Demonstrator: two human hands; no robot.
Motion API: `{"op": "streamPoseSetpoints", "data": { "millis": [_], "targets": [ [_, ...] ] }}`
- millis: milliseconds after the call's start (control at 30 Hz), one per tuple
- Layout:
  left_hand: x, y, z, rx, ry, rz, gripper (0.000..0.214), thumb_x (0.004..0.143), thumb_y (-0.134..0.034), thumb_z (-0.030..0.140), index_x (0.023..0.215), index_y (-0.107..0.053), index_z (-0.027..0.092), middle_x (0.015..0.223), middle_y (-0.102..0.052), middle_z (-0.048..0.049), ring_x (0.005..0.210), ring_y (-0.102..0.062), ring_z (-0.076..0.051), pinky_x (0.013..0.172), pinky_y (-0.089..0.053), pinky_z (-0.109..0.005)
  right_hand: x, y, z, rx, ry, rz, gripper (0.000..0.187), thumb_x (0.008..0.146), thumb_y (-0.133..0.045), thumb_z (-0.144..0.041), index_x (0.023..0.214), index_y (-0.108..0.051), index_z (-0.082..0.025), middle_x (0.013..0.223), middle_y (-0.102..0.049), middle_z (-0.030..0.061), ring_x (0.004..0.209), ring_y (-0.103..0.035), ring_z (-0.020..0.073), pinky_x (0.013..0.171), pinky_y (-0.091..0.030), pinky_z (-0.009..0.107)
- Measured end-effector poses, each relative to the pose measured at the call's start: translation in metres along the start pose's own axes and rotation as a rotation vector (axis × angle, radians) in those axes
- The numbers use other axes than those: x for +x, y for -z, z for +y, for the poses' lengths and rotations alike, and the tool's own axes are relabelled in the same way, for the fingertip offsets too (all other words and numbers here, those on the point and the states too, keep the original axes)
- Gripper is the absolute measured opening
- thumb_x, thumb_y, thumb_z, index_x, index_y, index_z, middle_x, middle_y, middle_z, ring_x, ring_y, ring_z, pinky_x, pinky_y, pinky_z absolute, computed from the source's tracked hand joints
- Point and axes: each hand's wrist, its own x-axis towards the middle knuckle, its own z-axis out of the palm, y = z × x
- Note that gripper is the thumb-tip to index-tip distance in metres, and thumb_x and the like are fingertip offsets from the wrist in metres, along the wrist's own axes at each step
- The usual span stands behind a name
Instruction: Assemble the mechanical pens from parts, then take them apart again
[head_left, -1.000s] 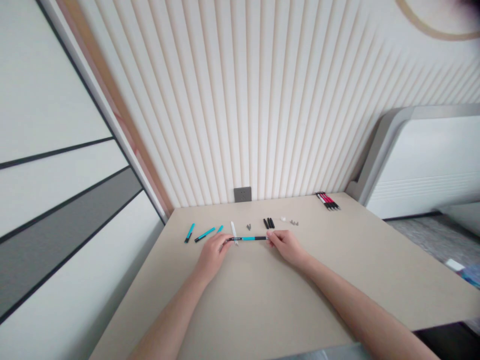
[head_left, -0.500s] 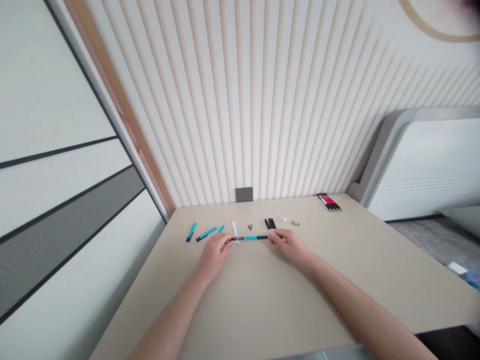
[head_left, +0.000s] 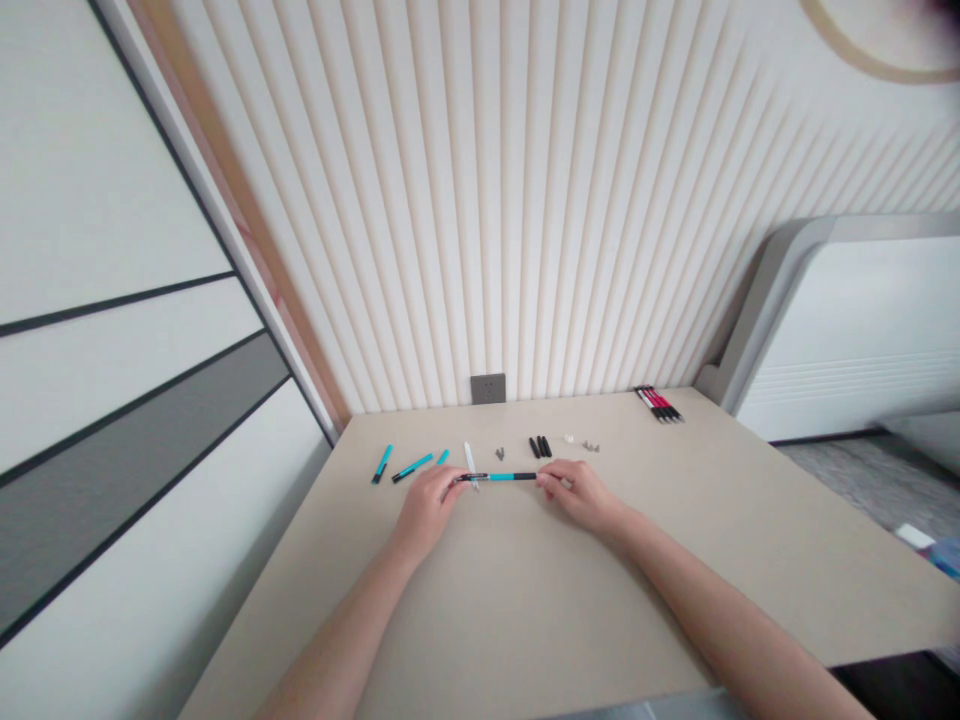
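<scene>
Head view: ribbed wall [head_left: 450, 200] was the biggest thing, standing behind the beige bench [head_left: 487, 600] that carried all the parts. Both hands were over the bench, meeting at one pen: left hand [head_left: 426, 502] gripped its dark end, right hand [head_left: 577, 490] pinched the tip end between thumb and fingers. That teal-and-black pen [head_left: 501, 477] lay level between them, crossing in front of the white sticks; whether it touched them couldn't be told. It looked mostly put together, with dark end, teal middle and black grip section in one line; tightness at the tip was hidden by fingers. Pink, white and black pens [head_left: 660, 404] lay side by side at the far right and looked complete; exact count unclear. Left over, judging by the loose pieces: roughly three more sets, unjoined. Three teal barrels [head_left: 412, 468] lay on the left, the third partly behind the left hand. White sticks [head_left: 469, 458], probably refills, came next, then three black grips [head_left: 540, 447] in a row beyond the pen. Smallest were silvery pieces [head_left: 591, 447] on the right, grey bits [head_left: 500, 454] near the middle, and white bits [head_left: 568, 438] between grips and silvery pieces; all too small to identify. Overall, one pen nearly done, remaining parts loose.
</scene>
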Motion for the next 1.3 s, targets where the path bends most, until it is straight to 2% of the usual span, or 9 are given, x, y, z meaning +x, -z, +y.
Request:
{"op": "streamPoseSetpoints", "data": {
  "millis": [133, 233, 433, 533, 733, 900, 1000, 1133, 1300],
  "targets": [
    [0.000, 0.000, -0.001, 0.023, -0.013, -0.001, 0.015, 0.093, -0.055, 0.027, 0.097, -0.068, 0.021, 0.088, -0.071, -0.0047, 0.084, -0.065, -0.021, 0.080, -0.049, -0.035, -0.002, 0.000, -0.002, 0.050, -0.066, -0.073, 0.046, 0.099, -0.038, -0.044, 0.066, -0.057, -0.018, 0.060, -0.058, -0.0004, 0.059, -0.052, 0.0133, 0.061, -0.039, 0.025],
    [0.001, 0.000, 0.000, 0.023, -0.017, 0.007, 0.016, 0.093, -0.055, 0.029, 0.096, -0.068, 0.020, 0.086, -0.071, -0.0046, 0.082, -0.065, -0.020, 0.079, -0.050, -0.034, -0.001, -0.003, 0.000, 0.070, -0.092, -0.040, 0.050, 0.100, -0.033, -0.047, 0.065, -0.055, -0.018, 0.060, -0.056, -0.0005, 0.057, -0.051, 0.0128, 0.059, -0.039, 0.025],
    [-0.001, -0.001, 0.001, 0.026, 0.032, -0.018, 0.017, 0.093, -0.054, 0.029, 0.095, -0.067, 0.019, 0.086, -0.069, -0.0053, 0.081, -0.064, -0.020, 0.078, -0.050, -0.034, 0.001, -0.003, 0.005, 0.009, -0.054, 0.064, 0.033, 0.097, -0.043, -0.046, 0.095, -0.062, -0.020, 0.074, -0.063, 0.0007, 0.066, -0.055, 0.0147, 0.059, -0.040, 0.025],
    [-0.001, -0.001, 0.002, 0.016, 0.038, -0.029, 0.018, 0.094, -0.053, 0.030, 0.097, -0.067, 0.019, 0.088, -0.070, -0.0060, 0.083, -0.063, -0.020, 0.080, -0.050, -0.034, 0.002, 0.000, 0.004, -0.021, -0.014, 0.074, 0.030, 0.096, -0.044, -0.044, 0.099, -0.062, -0.020, 0.079, -0.065, 0.0027, 0.071, -0.057, 0.0162, 0.063, -0.043, 0.026],
    [0.000, 0.000, 0.001, 0.014, 0.021, -0.021, 0.017, 0.093, -0.055, 0.031, 0.094, -0.068, 0.021, 0.086, -0.070, -0.0049, 0.082, -0.064, -0.021, 0.079, -0.050, -0.035, -0.001, 0.009, -0.004, -0.055, 0.073, -0.030, 0.034, 0.097, -0.041, -0.042, 0.081, -0.060, -0.020, 0.071, -0.059, 0.0011, 0.064, -0.051, 0.0145, 0.061, -0.040, 0.026],
    [0.000, 0.002, -0.001, 0.049, -0.017, -0.018, 0.016, 0.093, -0.057, 0.031, 0.096, -0.069, 0.022, 0.085, -0.071, -0.0045, 0.083, -0.065, -0.021, 0.081, -0.049, -0.036, -0.006, 0.010, -0.007, 0.145, -0.023, -0.234, 0.044, 0.096, -0.040, -0.049, 0.066, -0.053, -0.019, 0.056, -0.048, -0.0029, 0.051, -0.041, 0.0114, 0.049, -0.034, 0.023],
    [0.000, 0.004, 0.001, 0.032, -0.014, -0.019, 0.015, 0.092, -0.057, 0.030, 0.096, -0.069, 0.022, 0.084, -0.071, -0.0043, 0.081, -0.065, -0.021, 0.081, -0.048, -0.036, -0.007, 0.008, -0.006, 0.218, -0.071, -0.232, 0.046, 0.096, -0.039, -0.050, 0.065, -0.049, -0.019, 0.057, -0.047, -0.0029, 0.052, -0.041, 0.0114, 0.049, -0.034, 0.023],
    [0.001, 0.003, 0.007, -0.073, 0.062, -0.014, 0.015, 0.091, -0.057, 0.029, 0.095, -0.068, 0.020, 0.085, -0.070, -0.0040, 0.080, -0.063, -0.019, 0.081, -0.049, -0.035, -0.005, 0.005, -0.006, 0.137, -0.011, -0.125, 0.041, 0.096, -0.041, -0.048, 0.068, -0.050, -0.019, 0.060, -0.048, -0.0027, 0.056, -0.043, 0.0119, 0.055, -0.036, 0.024],
    [0.001, -0.004, 0.010, -0.367, 0.311, 0.089, 0.026, 0.087, -0.060, 0.035, 0.106, -0.064, 0.018, 0.091, -0.068, -0.0046, 0.082, -0.063, -0.018, 0.079, -0.051, -0.033, -0.006, -0.003, -0.007, 0.084, 0.048, -0.170, 0.035, 0.094, -0.044, -0.038, 0.068, -0.054, -0.018, 0.059, -0.047, -0.0031, 0.053, -0.039, 0.0107, 0.051, -0.032, 0.023]
  ]
}}
